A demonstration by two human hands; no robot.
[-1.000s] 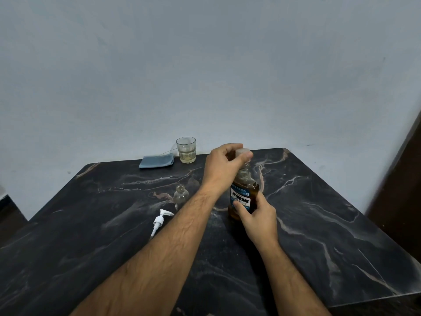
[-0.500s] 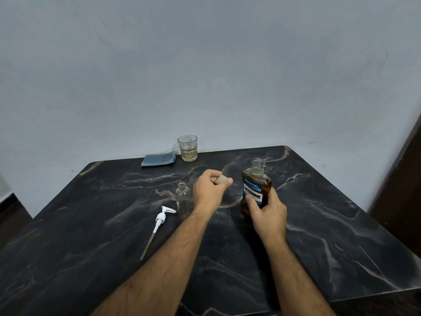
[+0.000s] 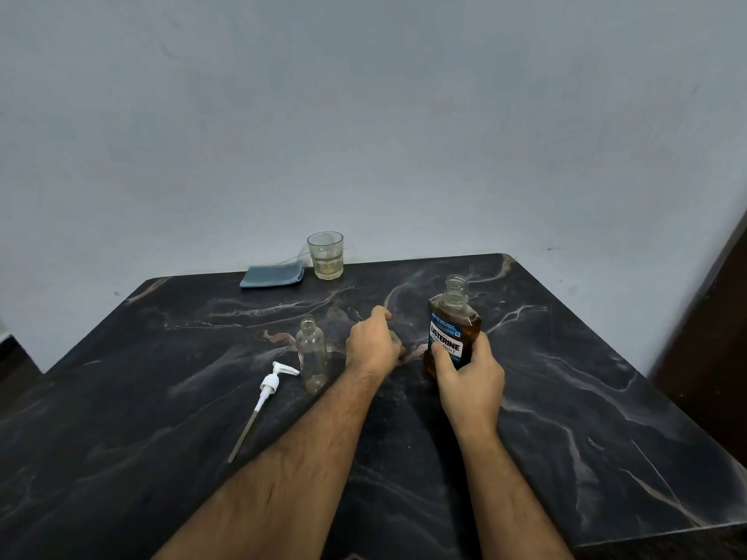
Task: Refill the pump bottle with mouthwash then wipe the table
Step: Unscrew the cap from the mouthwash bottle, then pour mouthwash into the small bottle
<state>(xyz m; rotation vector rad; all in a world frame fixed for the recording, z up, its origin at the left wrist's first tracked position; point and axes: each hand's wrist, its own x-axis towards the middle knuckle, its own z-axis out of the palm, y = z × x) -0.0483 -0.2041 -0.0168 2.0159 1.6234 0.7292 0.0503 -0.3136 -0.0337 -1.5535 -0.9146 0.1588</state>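
Note:
The amber mouthwash bottle [image 3: 452, 329] stands uncapped on the black marble table [image 3: 586, 398], and my right hand [image 3: 469, 381] grips its lower body. My left hand [image 3: 374, 343] is down at the tabletop just left of it, fingers curled around the bottle's cap, which is almost hidden. The small clear pump bottle [image 3: 312, 353] stands open and empty left of my left hand. Its white pump head [image 3: 269, 388] with its long tube lies on the table further left.
A folded blue-grey cloth [image 3: 271, 275] lies at the table's back edge. A glass [image 3: 326, 255] with a little pale liquid stands beside it. A pale wall rises behind the table, and a dark panel stands at the right.
My left hand took the cap off the mouthwash bottle and carried it down and left to the tabletop. My right hand kept its hold on the bottle.

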